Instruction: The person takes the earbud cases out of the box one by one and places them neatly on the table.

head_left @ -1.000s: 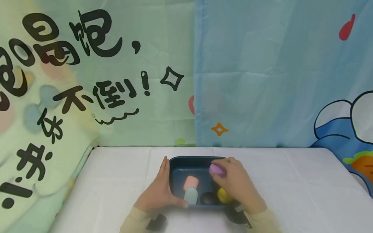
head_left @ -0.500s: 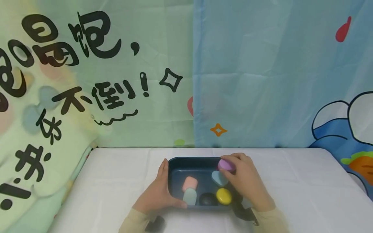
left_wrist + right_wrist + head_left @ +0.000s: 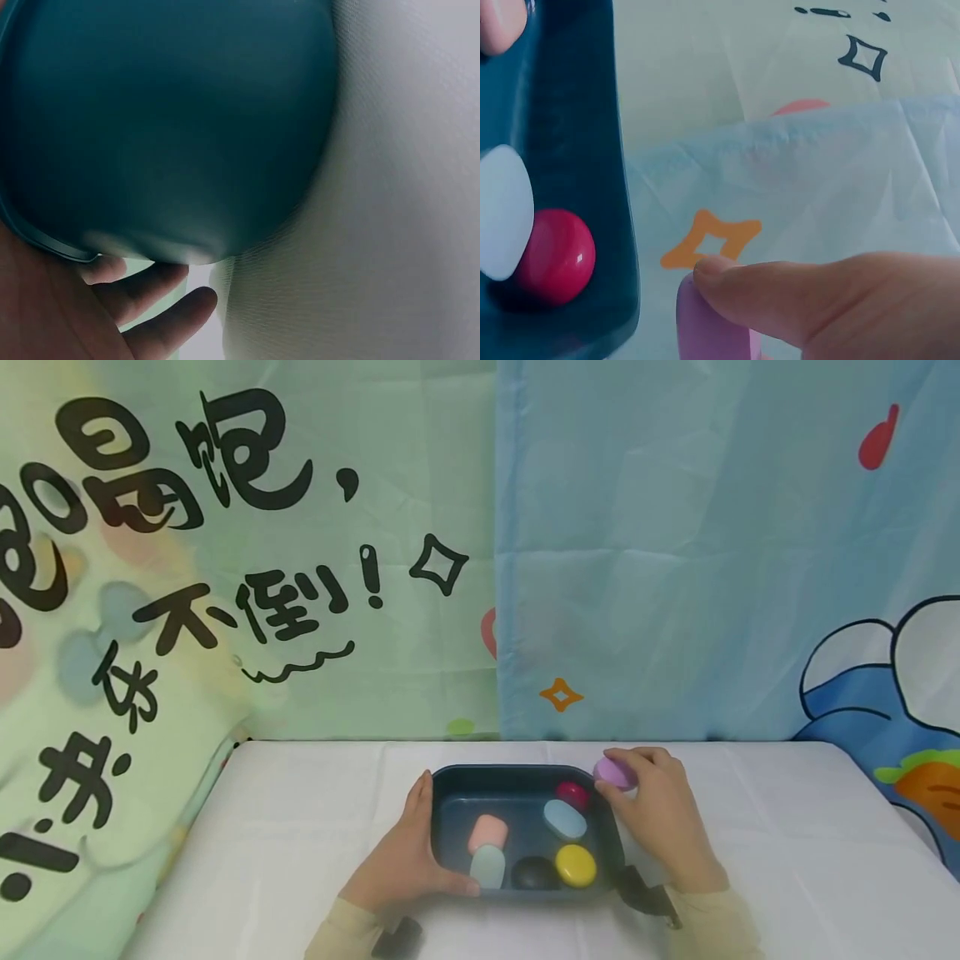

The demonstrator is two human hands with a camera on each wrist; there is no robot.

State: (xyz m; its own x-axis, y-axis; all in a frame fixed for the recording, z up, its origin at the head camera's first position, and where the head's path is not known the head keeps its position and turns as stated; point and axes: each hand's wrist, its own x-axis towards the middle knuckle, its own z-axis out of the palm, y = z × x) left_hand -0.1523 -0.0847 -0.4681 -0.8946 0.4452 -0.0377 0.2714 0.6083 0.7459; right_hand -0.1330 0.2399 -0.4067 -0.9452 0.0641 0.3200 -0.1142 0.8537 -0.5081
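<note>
We've got the purple pc (image 3: 613, 772) pinched in our R hand (image 3: 663, 806), just beyond the tray's (image 3: 502, 785) 2 o'clock corner, w/ six other pcs (image 3: 576, 866) left inside (crimson one (image 3: 572, 795) nearest, approx.), our L hand (image 3: 408, 862) spread against the 9 o'clock side.
</note>
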